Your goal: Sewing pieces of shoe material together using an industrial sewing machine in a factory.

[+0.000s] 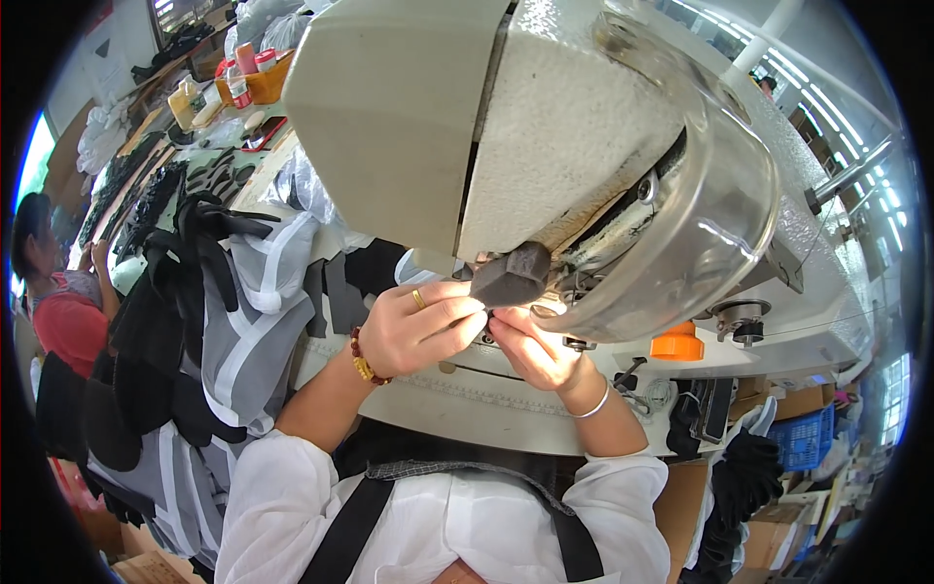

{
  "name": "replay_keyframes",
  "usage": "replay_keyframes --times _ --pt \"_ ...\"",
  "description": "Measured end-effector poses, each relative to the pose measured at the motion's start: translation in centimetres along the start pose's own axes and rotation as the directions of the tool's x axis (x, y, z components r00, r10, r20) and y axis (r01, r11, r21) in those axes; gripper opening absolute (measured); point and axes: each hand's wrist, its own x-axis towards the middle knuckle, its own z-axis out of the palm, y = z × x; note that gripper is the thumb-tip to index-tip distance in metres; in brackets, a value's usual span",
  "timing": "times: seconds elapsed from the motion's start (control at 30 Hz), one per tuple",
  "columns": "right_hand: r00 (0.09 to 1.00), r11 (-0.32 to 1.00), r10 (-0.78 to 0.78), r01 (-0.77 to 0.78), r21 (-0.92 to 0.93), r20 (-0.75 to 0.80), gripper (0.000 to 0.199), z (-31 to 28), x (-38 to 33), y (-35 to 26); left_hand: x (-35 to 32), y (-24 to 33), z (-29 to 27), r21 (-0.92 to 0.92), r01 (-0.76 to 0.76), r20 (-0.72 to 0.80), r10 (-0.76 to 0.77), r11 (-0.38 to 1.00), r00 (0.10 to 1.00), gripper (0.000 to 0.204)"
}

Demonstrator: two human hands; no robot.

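Both hands are close together under the head of a large cream sewing machine (574, 127). My left hand (418, 329) has its fingers pressed together in a pinch, tips toward the needle area. Opposite it, my right hand (535, 348) also pinches, its fingertips almost meeting the left ones. Whatever lies between the fingers is hidden or too small to name. A dark grey, block-like piece (511, 275) sits right above the fingertips; I cannot tell whether it is fixed to the machine or touched by my left fingers. A clear curved guard (715, 209) covers the machine's front.
Grey, white and black fabric pieces (258, 341) are heaped at the left. Behind them a worktable (263, 175) bears bottles and an orange box (268, 83). An orange knob (678, 343) sits right of my hands. A blue crate (806, 438) stands lower right. Another person (63, 302) is far left.
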Motion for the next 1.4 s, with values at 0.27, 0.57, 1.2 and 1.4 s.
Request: replay_keyframes --times 0.27,0.57,1.2,1.4 --pt "0.948 0.697 0.178 0.068 -0.714 0.264 0.029 -1.9 -6.2 3.5 1.0 1.0 -0.9 0.126 -0.005 0.061 -0.003 0.992 0.998 0.019" --pt "0.947 0.708 0.229 -0.002 -0.706 0.226 0.029 -1.1 -6.0 4.4 0.3 1.0 -0.6 0.13 0.024 0.117 -0.039 0.991 0.992 0.017" --pt "0.945 0.756 0.242 -0.042 -0.653 0.22 0.032 -1.1 -6.7 5.1 -7.4 -2.3 4.1 0.021 0.198 0.15 -0.199 0.98 0.969 0.02" --pt "0.943 0.755 0.261 -0.068 -0.652 0.205 0.033 -1.7 -7.4 5.9 -3.0 -1.4 2.4 0.035 0.15 0.064 -0.152 0.988 0.986 0.023"
